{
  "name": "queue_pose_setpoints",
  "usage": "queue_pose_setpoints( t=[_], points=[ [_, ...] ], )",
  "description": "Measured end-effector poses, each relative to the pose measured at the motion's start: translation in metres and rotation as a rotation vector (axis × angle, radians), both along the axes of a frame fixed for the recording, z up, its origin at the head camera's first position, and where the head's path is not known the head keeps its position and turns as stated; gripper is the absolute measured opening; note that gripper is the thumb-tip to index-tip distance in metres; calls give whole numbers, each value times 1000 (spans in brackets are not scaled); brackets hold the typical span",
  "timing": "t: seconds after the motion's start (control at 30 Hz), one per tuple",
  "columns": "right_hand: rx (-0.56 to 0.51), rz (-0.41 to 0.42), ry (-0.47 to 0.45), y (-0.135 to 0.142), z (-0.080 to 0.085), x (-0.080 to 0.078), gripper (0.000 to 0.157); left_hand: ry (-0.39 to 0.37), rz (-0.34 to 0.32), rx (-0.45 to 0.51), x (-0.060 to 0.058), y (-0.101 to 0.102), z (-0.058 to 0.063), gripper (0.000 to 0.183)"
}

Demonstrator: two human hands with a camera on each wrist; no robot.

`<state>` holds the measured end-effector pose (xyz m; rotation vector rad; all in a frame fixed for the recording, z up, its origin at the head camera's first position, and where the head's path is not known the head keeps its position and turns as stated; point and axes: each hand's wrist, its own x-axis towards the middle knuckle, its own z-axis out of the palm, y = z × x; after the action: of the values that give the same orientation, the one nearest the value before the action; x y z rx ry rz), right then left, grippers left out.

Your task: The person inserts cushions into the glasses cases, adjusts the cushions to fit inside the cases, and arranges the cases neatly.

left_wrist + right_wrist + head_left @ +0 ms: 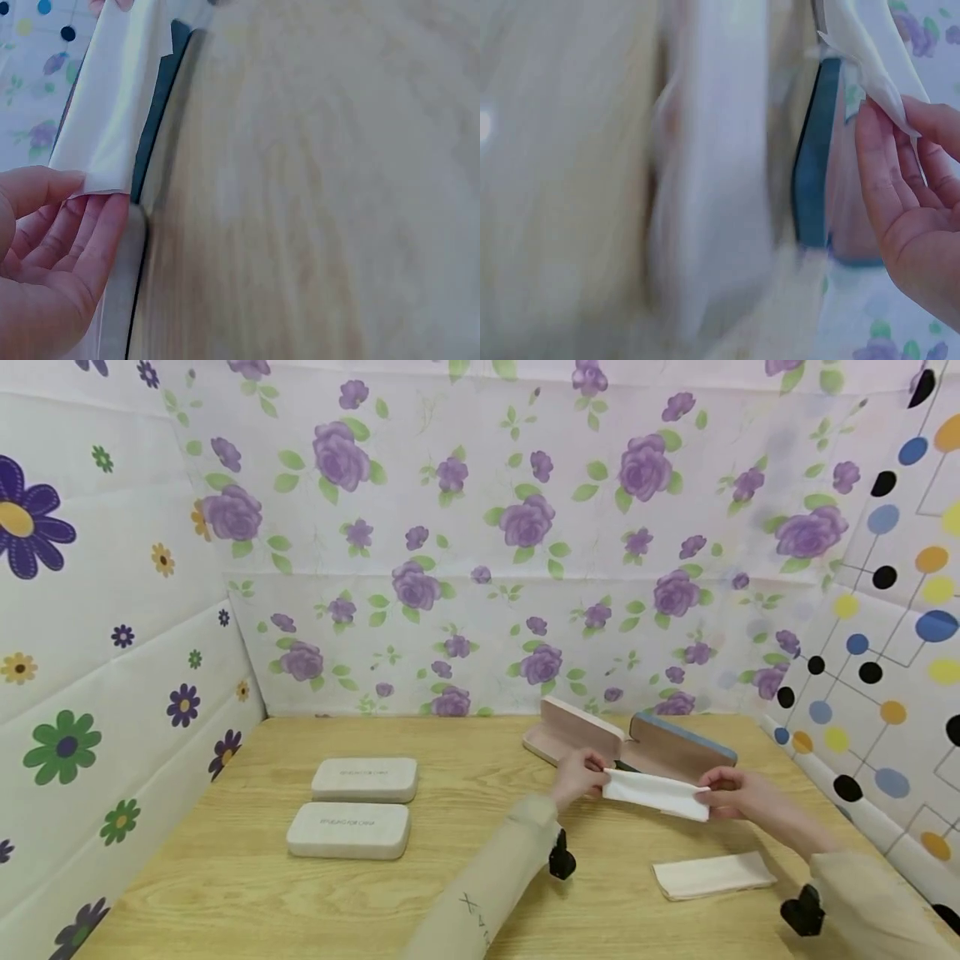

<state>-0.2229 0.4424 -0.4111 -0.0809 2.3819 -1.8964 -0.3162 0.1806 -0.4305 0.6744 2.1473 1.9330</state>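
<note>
Already, blue case (669, 753) opened; white cloth (654, 794) pinched by left hand (582, 777) and right hand (737, 793), not placed; beige cloth (714, 877) untouched.

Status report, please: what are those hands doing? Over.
Left hand and right hand pinch opposite ends of folded white rectangular cloth. White cloth held near open blue hinged case. Folded cream rectangular cloth lies aside, seemingly not in the way.

We look down on a wooden table (240, 906) with light, yellowish grain. At its left we find two closed whitish cases (349, 831), one just behind the other, lettering on their lids. Toward the back right we see an open pale case (576, 728) beside an open blue case (675, 753); nearer us lies a folded cream cloth (712, 875).
</note>
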Motion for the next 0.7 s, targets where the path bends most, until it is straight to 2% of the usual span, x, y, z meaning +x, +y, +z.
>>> queue_pose_setpoints(
  t=[0.2,0.23,0.33,0.43,0.47,0.53,0.67,0.7],
  points=[
    [-10,-13,21,-29,4,-16,30,8,91,69,-26,-18,4,11],
    [-19,-19,23,-33,5,-18,30,59,95,103,-40,-16,-7,10],
    [-48,-27,27,-45,6,-25,29,107,134,115,-55,-21,-12,12],
    [-55,-39,40,-57,4,-31,29,110,211,118,-56,-28,-7,12],
    [-54,-43,44,-61,3,-34,29,57,241,98,-43,-36,8,13],
    [-63,-62,46,-68,0,-38,28,29,281,122,-30,-45,21,15],
    [-93,-120,31,-79,-9,-51,29,-20,326,191,-34,-54,19,16],
    [-109,-127,25,-80,-12,-54,28,-22,341,199,-39,-55,14,16]
  ],
)
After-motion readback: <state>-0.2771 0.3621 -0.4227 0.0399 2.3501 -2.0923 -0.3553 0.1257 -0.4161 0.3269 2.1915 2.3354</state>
